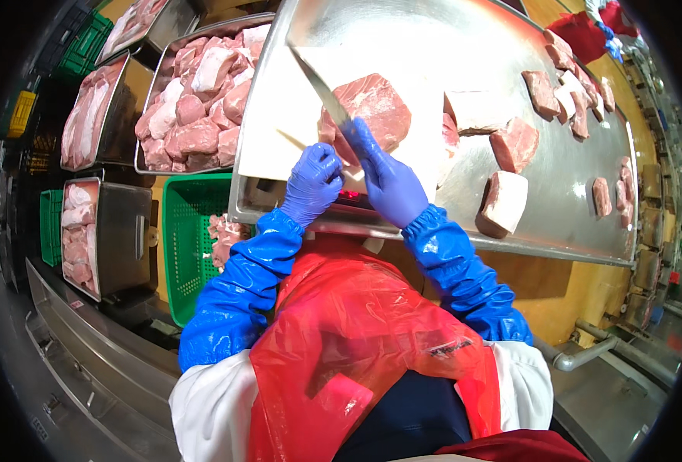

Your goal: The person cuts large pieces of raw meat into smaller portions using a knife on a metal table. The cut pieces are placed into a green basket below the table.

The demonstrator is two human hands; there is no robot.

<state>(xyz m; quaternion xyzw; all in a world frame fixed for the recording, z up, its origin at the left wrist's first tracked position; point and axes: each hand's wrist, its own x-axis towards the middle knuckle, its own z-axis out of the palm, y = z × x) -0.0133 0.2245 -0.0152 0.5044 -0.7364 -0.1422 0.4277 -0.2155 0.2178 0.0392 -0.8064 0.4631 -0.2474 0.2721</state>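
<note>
A large slab of raw pink meat (378,112) lies on a bright white board (279,115). My right hand (391,179), in a blue glove, is wrapped round a knife (319,86), its handle hidden by the fingers. The long blade slants up and to the left, passing over the meat's left edge. My left hand (311,185), also gloved in blue, is curled closed by the meat's near left corner. Whether anything sits inside those fingers cannot be seen. Beneath the hands, a small red-lit display (348,195) shows at the board's near edge.
The steel table (564,181) carries several cut meat pieces (515,145) to the right. At left stand a metal tray (147,162) heaped with meat, more meat-filled metal bins (121,231), and a green perforated basket (183,254) holding scraps. Another person's blue-gloved hand (612,42) appears far right.
</note>
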